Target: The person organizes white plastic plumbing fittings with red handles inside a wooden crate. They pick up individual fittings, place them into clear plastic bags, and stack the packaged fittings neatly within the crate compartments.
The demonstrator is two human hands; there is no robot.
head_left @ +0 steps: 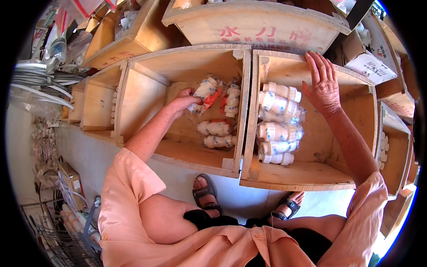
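In the left wooden crate [153, 55], my left hand [181, 103] grips a bag of white plastic pipe fittings [207, 89], clear film with red print around them. Beside it, against the crate's right wall, lies another bagged fitting [232, 100]. Two more wrapped fittings [215, 128] rest nearer to me. The right wooden crate [307, 180] has several white pipe fittings [280, 131] in clear film, lined up along its left wall. My right hand [324, 84] lies on that crate's far rim, fingers stretched out and holding nothing.
Behind stands a larger wooden crate [258, 26] with red lettering. More crates with fittings flank both sides, such as one at the right [393, 151]. Coiled grey and white tubing [38, 82] is at the left. My sandalled feet [207, 193] are close to the crates' near edges.
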